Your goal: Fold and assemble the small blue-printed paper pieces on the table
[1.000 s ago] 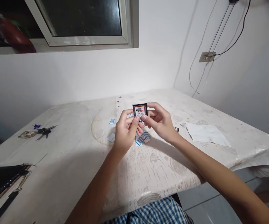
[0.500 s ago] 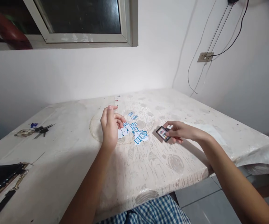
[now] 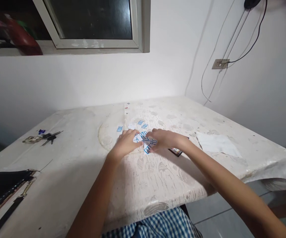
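Note:
A small heap of white paper pieces with blue markings lies near the middle of the table. My left hand curves against the heap's left side, thumb and fingers apart. From the right, my right hand reaches over the same heap with its fingers spread and bent. Under my right wrist rests a small flat dark-edged thing with a colourful printed face, partly hidden by the forearm. A few loose blue-marked pieces lie beyond the hands, and another single piece lies above my left hand.
Keys and a small blue object lie at the left. A black case with a strap takes up the near left corner. A white sheet lies at the right. Wall and window border the table's far side.
My right hand has let go of the dark-edged printed thing and moved left to the heap. My left hand has lowered from the air onto the heap's left side.

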Tool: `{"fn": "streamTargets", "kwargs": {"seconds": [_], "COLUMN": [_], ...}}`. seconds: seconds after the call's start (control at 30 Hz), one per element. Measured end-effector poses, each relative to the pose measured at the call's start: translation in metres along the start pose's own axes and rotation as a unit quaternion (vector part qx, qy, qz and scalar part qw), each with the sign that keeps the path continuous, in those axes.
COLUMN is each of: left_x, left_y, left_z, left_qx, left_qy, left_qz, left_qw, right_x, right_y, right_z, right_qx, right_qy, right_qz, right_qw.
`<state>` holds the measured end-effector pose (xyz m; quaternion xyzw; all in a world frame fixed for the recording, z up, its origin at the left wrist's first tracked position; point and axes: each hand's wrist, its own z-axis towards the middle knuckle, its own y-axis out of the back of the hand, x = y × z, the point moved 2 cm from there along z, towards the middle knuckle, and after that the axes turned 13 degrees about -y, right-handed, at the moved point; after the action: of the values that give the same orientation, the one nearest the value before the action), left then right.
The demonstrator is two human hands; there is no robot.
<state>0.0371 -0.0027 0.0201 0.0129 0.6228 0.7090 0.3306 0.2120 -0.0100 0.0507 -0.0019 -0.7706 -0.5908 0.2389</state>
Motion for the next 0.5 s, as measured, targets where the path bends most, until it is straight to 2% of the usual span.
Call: {"fn": "streamTargets", "kwargs": {"seconds": [0.1,0.2,0.33,0.5], "left_x": [0.006,0.008,0.008,0.013], "left_y": [-0.002,-0.004,-0.012,-0.025], "left_z": [-0.006,-0.007,-0.001,0.007], "left_qx": [0.089,0.102,0.056,-0.033], "left_qy": [0.056,0.069,0.015,-0.047], "left_qz": [0.038,0.042,0.025,-0.080], "left_qw": [0.994,0.992,0.998,0.995], "right_x": [0.012,0.006,-0.009,-0.022], "right_y": [-0.011,-0.017,-0.020,-0.021], "right_z": [0.023,0.033,0.039,0.052], "right_qx": [0.038,0.044,0.061,0.059], "right_qy": [-0.022,0.010,0.104,0.123], "right_qz": [-0.055,-0.024,0.070,0.179], "right_qw": [0.998,0.999,0.990,0.974]}}
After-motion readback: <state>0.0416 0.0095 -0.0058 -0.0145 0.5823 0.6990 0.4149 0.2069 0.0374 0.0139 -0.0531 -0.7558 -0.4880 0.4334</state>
